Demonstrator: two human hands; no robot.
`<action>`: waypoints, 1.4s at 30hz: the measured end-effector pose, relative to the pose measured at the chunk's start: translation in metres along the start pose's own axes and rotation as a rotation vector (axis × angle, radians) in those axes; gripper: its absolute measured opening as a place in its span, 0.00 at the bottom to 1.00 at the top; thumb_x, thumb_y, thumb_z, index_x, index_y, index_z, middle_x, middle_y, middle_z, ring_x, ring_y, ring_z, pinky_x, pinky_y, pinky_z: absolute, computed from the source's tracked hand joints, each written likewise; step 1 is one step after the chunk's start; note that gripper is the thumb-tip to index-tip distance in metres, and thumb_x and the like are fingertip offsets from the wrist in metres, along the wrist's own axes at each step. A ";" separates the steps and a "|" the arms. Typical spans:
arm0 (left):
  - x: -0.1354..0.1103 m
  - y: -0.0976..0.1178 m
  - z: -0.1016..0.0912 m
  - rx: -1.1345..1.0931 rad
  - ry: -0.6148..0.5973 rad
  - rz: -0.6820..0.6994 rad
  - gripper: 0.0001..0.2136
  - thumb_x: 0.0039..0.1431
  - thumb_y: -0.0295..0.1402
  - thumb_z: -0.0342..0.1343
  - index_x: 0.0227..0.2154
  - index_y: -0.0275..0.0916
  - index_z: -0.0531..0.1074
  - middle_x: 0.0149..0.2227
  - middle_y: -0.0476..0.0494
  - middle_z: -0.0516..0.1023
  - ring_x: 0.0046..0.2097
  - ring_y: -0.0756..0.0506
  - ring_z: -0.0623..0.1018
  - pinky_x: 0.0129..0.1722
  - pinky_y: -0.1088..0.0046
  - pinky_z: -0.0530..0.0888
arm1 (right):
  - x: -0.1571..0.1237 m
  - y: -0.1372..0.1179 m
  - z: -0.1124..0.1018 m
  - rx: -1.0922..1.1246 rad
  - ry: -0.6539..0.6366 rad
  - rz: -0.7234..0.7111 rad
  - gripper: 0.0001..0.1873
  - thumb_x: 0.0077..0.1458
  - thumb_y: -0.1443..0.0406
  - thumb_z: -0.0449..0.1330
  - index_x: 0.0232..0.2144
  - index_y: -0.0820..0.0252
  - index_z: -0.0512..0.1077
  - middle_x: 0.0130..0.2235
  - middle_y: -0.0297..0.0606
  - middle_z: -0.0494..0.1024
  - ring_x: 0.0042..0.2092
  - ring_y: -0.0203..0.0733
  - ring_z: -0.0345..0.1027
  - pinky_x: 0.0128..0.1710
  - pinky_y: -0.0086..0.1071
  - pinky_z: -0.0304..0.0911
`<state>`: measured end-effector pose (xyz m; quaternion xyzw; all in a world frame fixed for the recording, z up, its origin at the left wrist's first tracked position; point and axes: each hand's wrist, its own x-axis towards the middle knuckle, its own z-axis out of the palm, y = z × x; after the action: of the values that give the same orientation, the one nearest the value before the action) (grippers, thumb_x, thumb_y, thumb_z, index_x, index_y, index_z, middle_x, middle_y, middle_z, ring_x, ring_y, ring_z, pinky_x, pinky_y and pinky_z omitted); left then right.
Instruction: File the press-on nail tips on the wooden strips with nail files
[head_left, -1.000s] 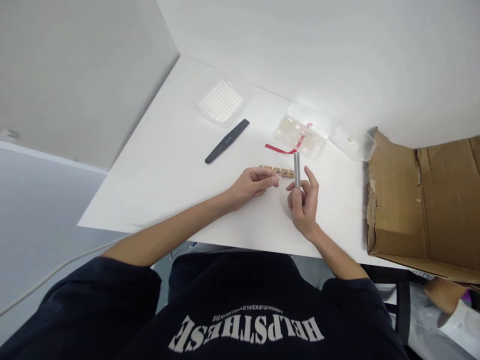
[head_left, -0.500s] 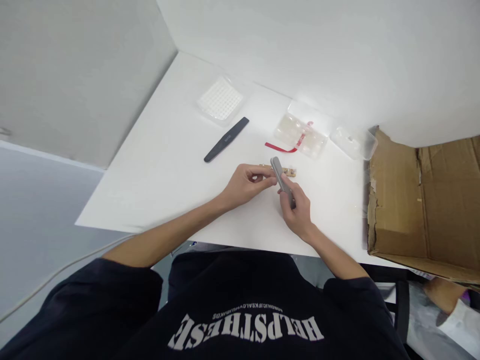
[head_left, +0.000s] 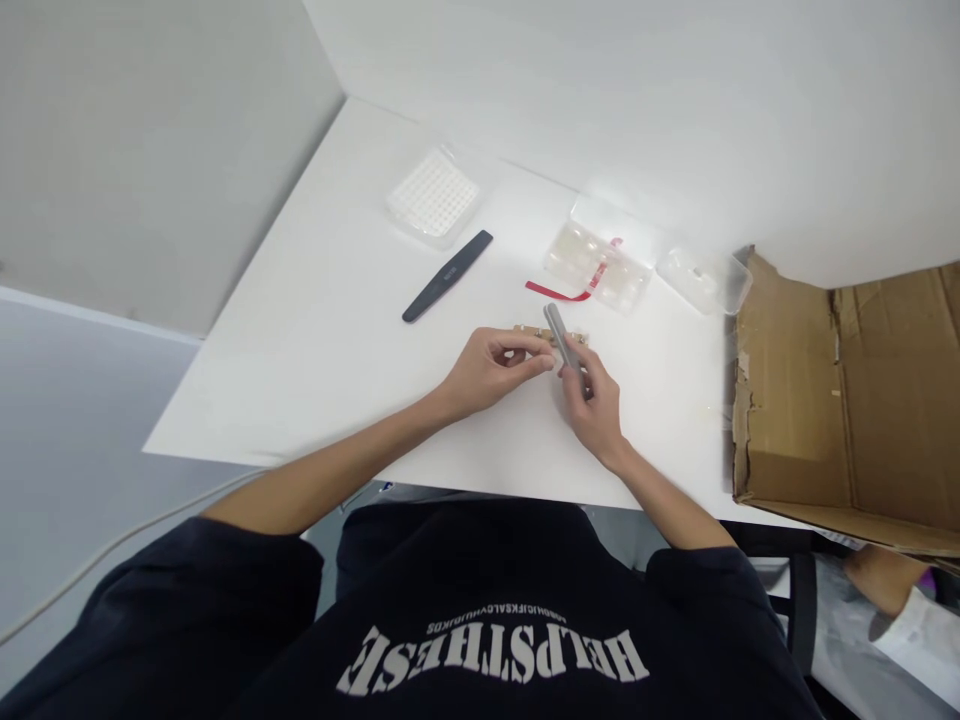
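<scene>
My left hand (head_left: 495, 370) pinches the end of a narrow tan strip with small metal studs (head_left: 571, 339), possibly a wooden or circuit board. My right hand (head_left: 592, 410) grips a slim grey file-like bar (head_left: 562, 338) between thumb and fingers. The bar's upper end lies across the strip, near my left fingertips. My fingers hide part of the strip, and the contact point is hard to make out.
On the white table (head_left: 315, 340) lie a black nail file (head_left: 448, 276), a clear tray with a white grid (head_left: 433, 195), a clear blister tray (head_left: 598, 266), red tape (head_left: 562, 292) and a clear box (head_left: 703, 281). A cardboard box (head_left: 840, 400) stands at right. A co-worker's arm (head_left: 885, 585) shows at lower right.
The grey bar has tilted from nearly upright to slanting across the strip, and my right hand has moved left, closer to my left hand. My left hand has stayed almost still.
</scene>
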<state>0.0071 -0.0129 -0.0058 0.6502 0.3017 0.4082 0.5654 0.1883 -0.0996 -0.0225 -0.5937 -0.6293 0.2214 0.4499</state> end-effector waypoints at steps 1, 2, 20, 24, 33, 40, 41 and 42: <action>0.001 0.000 0.000 -0.021 0.004 -0.013 0.10 0.62 0.40 0.69 0.31 0.38 0.85 0.28 0.47 0.81 0.25 0.53 0.63 0.25 0.71 0.59 | 0.001 0.000 -0.001 0.001 0.012 0.016 0.22 0.72 0.64 0.53 0.65 0.51 0.70 0.48 0.42 0.82 0.31 0.35 0.67 0.28 0.31 0.65; 0.002 0.000 -0.001 -0.042 0.010 -0.028 0.11 0.62 0.40 0.69 0.31 0.38 0.85 0.28 0.47 0.82 0.24 0.53 0.64 0.24 0.71 0.59 | 0.001 -0.001 -0.001 0.005 0.025 0.015 0.22 0.73 0.63 0.53 0.66 0.51 0.69 0.48 0.42 0.82 0.31 0.35 0.66 0.28 0.31 0.65; -0.001 -0.001 0.000 0.043 0.010 0.034 0.07 0.64 0.37 0.67 0.35 0.40 0.87 0.31 0.45 0.84 0.25 0.53 0.60 0.24 0.71 0.57 | -0.006 -0.003 0.004 0.017 0.034 -0.189 0.26 0.71 0.68 0.53 0.67 0.46 0.69 0.35 0.33 0.75 0.30 0.34 0.62 0.33 0.32 0.65; -0.002 -0.003 0.000 0.043 0.013 0.041 0.07 0.63 0.38 0.68 0.35 0.40 0.87 0.31 0.45 0.83 0.25 0.53 0.62 0.24 0.71 0.58 | -0.008 -0.003 0.005 0.013 0.031 -0.156 0.25 0.71 0.67 0.53 0.67 0.46 0.69 0.37 0.34 0.77 0.29 0.34 0.61 0.32 0.32 0.65; 0.001 0.000 0.000 -0.064 0.010 -0.035 0.12 0.61 0.42 0.69 0.31 0.38 0.85 0.26 0.46 0.80 0.23 0.54 0.63 0.22 0.72 0.60 | -0.001 0.000 -0.002 0.017 0.051 -0.045 0.24 0.72 0.64 0.53 0.66 0.50 0.70 0.47 0.41 0.82 0.30 0.36 0.66 0.31 0.34 0.69; 0.000 0.002 -0.001 0.009 0.007 0.023 0.10 0.63 0.41 0.68 0.34 0.39 0.86 0.31 0.43 0.84 0.24 0.54 0.60 0.23 0.71 0.57 | -0.006 -0.006 0.005 -0.036 0.058 -0.263 0.28 0.70 0.70 0.53 0.69 0.46 0.67 0.36 0.34 0.77 0.32 0.36 0.67 0.33 0.33 0.69; -0.001 0.001 -0.001 0.024 0.013 0.031 0.10 0.63 0.41 0.68 0.35 0.39 0.86 0.31 0.43 0.84 0.24 0.54 0.60 0.23 0.71 0.57 | -0.006 -0.005 0.005 -0.059 0.060 -0.273 0.29 0.70 0.70 0.53 0.69 0.46 0.66 0.36 0.34 0.77 0.32 0.36 0.68 0.33 0.33 0.69; -0.001 0.001 0.000 0.035 0.016 0.034 0.10 0.64 0.41 0.67 0.35 0.39 0.86 0.31 0.43 0.83 0.24 0.53 0.60 0.23 0.71 0.57 | -0.006 -0.005 0.005 -0.080 0.061 -0.284 0.29 0.70 0.70 0.53 0.70 0.46 0.65 0.37 0.35 0.77 0.32 0.37 0.68 0.32 0.34 0.69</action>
<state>0.0061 -0.0139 -0.0055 0.6618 0.3018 0.4177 0.5446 0.1809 -0.1044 -0.0229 -0.5226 -0.7015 0.1122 0.4714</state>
